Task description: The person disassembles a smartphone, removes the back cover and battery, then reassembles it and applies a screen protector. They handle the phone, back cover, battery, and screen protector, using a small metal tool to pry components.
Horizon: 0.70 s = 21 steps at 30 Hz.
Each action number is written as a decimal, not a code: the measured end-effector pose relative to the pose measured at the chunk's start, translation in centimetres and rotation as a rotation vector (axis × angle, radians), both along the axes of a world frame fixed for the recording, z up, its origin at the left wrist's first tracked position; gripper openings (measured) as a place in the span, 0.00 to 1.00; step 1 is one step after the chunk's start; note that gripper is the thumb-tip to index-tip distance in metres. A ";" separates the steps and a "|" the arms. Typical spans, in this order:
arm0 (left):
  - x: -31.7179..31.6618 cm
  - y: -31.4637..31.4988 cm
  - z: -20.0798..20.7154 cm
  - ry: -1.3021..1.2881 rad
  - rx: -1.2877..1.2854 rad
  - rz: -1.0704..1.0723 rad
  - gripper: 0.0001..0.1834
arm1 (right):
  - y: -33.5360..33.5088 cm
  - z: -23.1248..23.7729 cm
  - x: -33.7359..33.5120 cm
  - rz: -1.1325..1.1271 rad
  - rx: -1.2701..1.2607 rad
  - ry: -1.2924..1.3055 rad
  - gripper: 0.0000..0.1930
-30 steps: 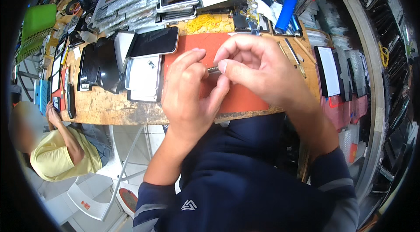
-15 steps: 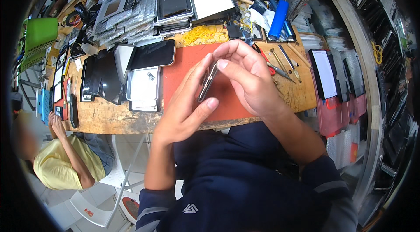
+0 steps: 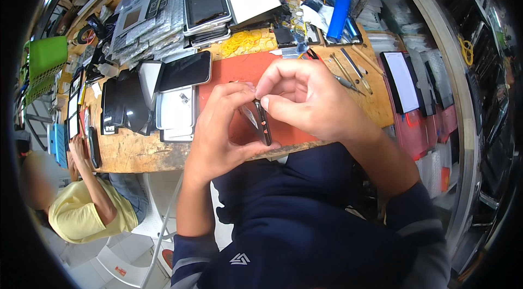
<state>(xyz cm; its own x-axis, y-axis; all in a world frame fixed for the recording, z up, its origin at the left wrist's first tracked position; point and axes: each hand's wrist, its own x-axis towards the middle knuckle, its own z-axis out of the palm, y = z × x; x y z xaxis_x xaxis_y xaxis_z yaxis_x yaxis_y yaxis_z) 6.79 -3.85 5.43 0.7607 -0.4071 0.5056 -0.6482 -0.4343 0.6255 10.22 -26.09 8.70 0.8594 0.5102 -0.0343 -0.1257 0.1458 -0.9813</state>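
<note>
My left hand [image 3: 213,135] is curled around a thin dark smartphone [image 3: 265,126], its thumb at the lower end and its fingers near the upper end. The phone stands tilted, its narrow edge with small coppery spots facing up toward me. My right hand [image 3: 313,104] is closed in a pinch at the phone's upper end, thumb against fingertips. What those fingertips grip is hidden. Both hands are above a red mat [image 3: 229,71] on the wooden workbench [image 3: 147,154].
Tablets [image 3: 185,71] and dark panels [image 3: 131,102] lie left of the mat. Bubble-wrapped stacks [image 3: 155,24], yellow bands [image 3: 241,42] and a blue roll [image 3: 339,16] are behind it. Screwdrivers [image 3: 348,84] lie to the right. Far left, a person in a yellow shirt [image 3: 87,210] sits at the bench.
The phone has turned so more of its edge shows. My left fingers have curled over its upper end, and my right hand's thumb and fingers have drawn into a pinch there.
</note>
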 end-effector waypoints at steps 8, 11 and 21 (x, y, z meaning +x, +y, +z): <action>-1.2 -2.0 -0.6 -0.177 0.107 0.122 0.47 | -2.1 2.4 0.6 0.172 -0.326 -0.021 0.16; -1.3 -2.3 -0.9 -0.184 0.125 0.113 0.46 | -2.4 2.2 0.8 0.206 -0.309 -0.005 0.20; -1.1 -4.0 -1.1 -0.239 0.140 0.164 0.42 | -4.0 -0.4 0.2 0.170 -0.223 -0.150 0.17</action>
<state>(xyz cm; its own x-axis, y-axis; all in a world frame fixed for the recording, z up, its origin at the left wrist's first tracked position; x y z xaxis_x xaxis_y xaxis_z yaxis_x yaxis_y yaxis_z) 5.70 -7.83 4.32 0.6880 -0.3671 0.6260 -0.6840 -0.6161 0.3906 10.44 -30.07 8.28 0.7661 0.6415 -0.0411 0.0184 -0.0858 -0.9961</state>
